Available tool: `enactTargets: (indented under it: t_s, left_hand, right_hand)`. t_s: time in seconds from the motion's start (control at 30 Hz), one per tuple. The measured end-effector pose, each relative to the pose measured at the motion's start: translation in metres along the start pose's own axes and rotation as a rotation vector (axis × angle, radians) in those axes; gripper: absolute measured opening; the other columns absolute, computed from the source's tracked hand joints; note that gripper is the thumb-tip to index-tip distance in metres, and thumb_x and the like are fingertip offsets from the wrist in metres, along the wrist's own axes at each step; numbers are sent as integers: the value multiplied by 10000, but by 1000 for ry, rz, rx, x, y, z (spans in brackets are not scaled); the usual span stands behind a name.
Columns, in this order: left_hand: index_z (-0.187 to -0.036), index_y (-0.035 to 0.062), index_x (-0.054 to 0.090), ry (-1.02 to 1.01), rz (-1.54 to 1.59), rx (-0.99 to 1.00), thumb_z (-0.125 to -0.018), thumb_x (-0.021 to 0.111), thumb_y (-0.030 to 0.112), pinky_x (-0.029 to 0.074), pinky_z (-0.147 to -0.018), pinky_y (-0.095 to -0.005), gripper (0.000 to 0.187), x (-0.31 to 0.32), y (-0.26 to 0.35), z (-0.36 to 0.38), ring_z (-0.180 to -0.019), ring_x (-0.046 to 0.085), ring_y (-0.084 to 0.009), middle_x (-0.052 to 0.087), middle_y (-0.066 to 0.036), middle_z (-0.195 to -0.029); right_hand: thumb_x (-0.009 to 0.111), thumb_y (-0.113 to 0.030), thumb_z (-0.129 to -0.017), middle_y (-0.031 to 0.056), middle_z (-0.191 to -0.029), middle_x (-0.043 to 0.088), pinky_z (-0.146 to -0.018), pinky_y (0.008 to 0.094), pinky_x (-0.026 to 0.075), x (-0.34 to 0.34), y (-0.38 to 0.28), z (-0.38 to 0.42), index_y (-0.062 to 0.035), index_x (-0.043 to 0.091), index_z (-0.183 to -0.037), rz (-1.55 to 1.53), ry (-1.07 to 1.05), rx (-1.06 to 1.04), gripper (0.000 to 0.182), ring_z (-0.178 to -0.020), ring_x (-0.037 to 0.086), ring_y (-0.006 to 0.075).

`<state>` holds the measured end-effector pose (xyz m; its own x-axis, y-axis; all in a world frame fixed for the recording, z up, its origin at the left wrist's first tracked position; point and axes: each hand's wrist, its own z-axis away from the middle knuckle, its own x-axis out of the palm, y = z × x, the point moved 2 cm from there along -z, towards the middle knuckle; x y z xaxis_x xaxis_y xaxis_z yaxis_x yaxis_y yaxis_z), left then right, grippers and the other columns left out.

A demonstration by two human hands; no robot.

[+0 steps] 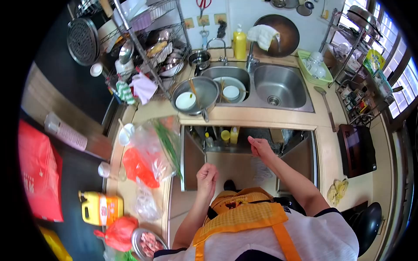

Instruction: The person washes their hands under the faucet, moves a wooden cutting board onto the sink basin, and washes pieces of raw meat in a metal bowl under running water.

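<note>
My left hand [207, 179] is curled into a loose fist in front of my yellow apron [244, 217], with nothing visible in it. Farther forward and to the right, my right hand [260, 147] has its fingers folded in and its thumb side toward the sink; no object shows in it either. Both hands hang in the air, apart from each other. Beyond them the cabinet under the sink stands with its doors spread, and inside are a yellow bottle [234, 135] and a clear bottle [209, 140]. A frying pan [208, 93] holding a white bowl [186, 101] rests at the sink's left edge.
The double sink [278, 85] has dishes in its left basin. On the left counter lie green onions [166, 141], plastic bags, a yellow jug [101, 209] and a bowl of raw meat [150, 244]. A spatula [325, 106] and a dark appliance [357, 150] are at right.
</note>
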<state>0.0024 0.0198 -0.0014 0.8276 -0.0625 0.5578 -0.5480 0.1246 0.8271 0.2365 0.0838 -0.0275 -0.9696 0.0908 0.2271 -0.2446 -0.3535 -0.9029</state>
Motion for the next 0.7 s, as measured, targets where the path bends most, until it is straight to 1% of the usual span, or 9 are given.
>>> enactTargets:
  t_s: [0.07,0.1,0.17,0.3,0.43,0.5,0.53,0.67,0.7]
  left_hand:
    - [-638,57,434,-75,-3,-35,-896,505,215,276,-501,-207,311,24,-7,-16,-525,368,-102,436,-13,-594]
    - [-633,56,436,-140,-8,-49,-900,498,216,275,-503,-203,317,33,22,-70,-525,363,-96,432,-12,-587]
    - [-622,54,442,-223,63,-144,-906,484,218,274,-508,-196,331,53,15,-87,-524,353,-83,424,-11,-575]
    - [-597,53,465,-237,-100,-191,-905,489,266,279,-472,-221,375,107,1,-151,-491,359,-94,423,-6,-550]
    - [-686,43,584,-256,-111,-197,-898,499,259,291,-477,-189,314,142,-22,-206,-516,389,-49,441,30,-555]
    - [-775,28,618,-290,-154,-183,-901,492,237,302,-482,-191,274,154,-40,-247,-529,395,-47,443,35,-566]
    - [-819,21,635,-299,-186,-182,-902,488,226,307,-484,-192,265,154,-48,-265,-536,398,-47,445,37,-572]
    - [-1088,19,581,-265,-321,-113,-896,489,173,314,-517,-176,263,178,-75,-355,-537,397,-54,444,40,-585]
    - [-1166,40,528,-244,-316,-133,-871,489,85,340,-551,-184,301,181,-90,-389,-595,429,-63,482,22,-656]
  right_hand:
    - [569,-400,-833,10,-450,393,-377,260,286,-13,0,-3,-45,517,-634,-48,42,41,410,-375,327,100]
    - [567,-399,-835,9,-447,385,-376,260,283,4,-30,-43,-45,513,-630,-84,67,-4,413,-375,323,100]
    - [562,-397,-840,8,-443,371,-374,260,277,-4,-32,-39,-45,504,-621,-92,159,-12,419,-374,315,99]
    - [505,-295,-884,28,-473,426,-385,248,283,-38,-50,-81,24,582,-804,-189,190,-72,339,-377,343,111]
    - [443,-194,-899,71,-608,536,-447,255,395,-75,-70,-128,57,540,-999,-336,230,-101,286,-463,465,133]
    - [420,-155,-899,98,-705,582,-517,266,464,-98,-84,-159,62,491,-1083,-473,289,-72,294,-547,537,150]
    - [380,-88,-890,156,-894,587,-648,307,514,-108,-85,-174,73,389,-1186,-507,238,-75,337,-692,588,207]
    - [356,1,-865,201,-1063,487,-725,346,499,-139,-112,-232,76,341,-1229,-677,317,-85,372,-824,554,272]
    - [363,39,-831,184,-1034,495,-756,348,490,-151,-123,-248,72,348,-1224,-682,289,-95,394,-852,547,267]
